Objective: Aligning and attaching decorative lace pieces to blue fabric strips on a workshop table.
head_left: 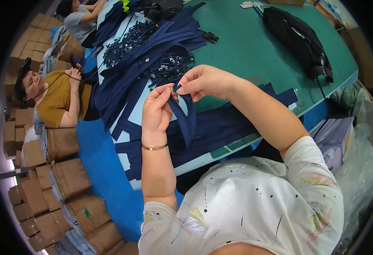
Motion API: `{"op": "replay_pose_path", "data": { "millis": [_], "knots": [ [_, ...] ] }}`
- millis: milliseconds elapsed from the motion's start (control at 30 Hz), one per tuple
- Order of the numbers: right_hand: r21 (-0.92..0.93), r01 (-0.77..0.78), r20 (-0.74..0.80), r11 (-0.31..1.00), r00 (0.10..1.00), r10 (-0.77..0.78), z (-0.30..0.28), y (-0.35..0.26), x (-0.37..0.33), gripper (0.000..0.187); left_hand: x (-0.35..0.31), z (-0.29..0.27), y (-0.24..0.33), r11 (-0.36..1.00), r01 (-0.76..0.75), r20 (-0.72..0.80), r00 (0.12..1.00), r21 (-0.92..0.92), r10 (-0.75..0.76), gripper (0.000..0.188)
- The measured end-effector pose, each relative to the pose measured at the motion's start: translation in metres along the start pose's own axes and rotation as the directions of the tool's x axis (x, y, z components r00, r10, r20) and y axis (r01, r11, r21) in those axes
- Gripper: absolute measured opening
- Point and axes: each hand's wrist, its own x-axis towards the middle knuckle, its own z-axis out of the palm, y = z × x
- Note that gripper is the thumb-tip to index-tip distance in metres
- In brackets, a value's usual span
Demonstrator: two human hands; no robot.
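Observation:
Both hands meet above the near part of the table, closed on a folded navy strap [188, 125] that hangs below them in a loop. My left hand [156, 111] pinches a small silvery metal fitting [172, 89] between thumb and fingertips. From the right, my right hand [207, 83] grips the strap beside that fitting, thumb against fingers. How the fitting joins the strap is too small to tell. Beneath the hands lies a layer of flat navy straps [233, 121]. Just beyond them sits a pile of navy pieces with metal fittings [169, 68].
More navy straps [165, 38] and a heap of small fittings [129, 44] cover the table's left side. A black bag [295, 40] lies on the green tabletop [233, 51]. Two people [61, 95] work along the left edge. Cartons [72, 174] stand left; plastic bags [356, 170] right.

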Motion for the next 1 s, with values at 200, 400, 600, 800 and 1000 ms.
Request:
{"op": "replay_pose_path", "data": {
  "millis": [200,400,600,800,1000],
  "knots": [
    [-0.004,-0.032,-0.018,0.999,0.999,0.032,0.001,-0.002,-0.003,0.015,-0.001,0.002,-0.001,0.998,0.0,0.013,1.0,0.061,-0.001,0.013],
    [-0.032,-0.065,0.001,0.997,0.998,0.065,0.001,-0.003,-0.003,0.015,-0.002,0.003,-0.001,0.999,0.011,0.018,1.0,0.043,-0.012,0.013],
    [0.012,-0.064,0.026,0.998,0.998,0.064,0.0,-0.003,-0.003,0.014,-0.002,0.002,0.0,0.999,0.017,0.06,0.998,0.042,-0.019,0.013],
    [-0.012,-0.089,-0.029,0.996,0.996,0.089,-0.001,-0.001,-0.001,0.014,-0.003,0.007,-0.002,0.98,-0.068,-0.007,0.997,0.186,0.07,0.014],
    [-0.093,-0.092,-0.082,0.991,0.993,0.085,-0.003,-0.002,-0.001,0.014,-0.003,0.011,-0.004,0.885,-0.211,0.03,0.975,0.415,0.219,0.011]
  ]
}}
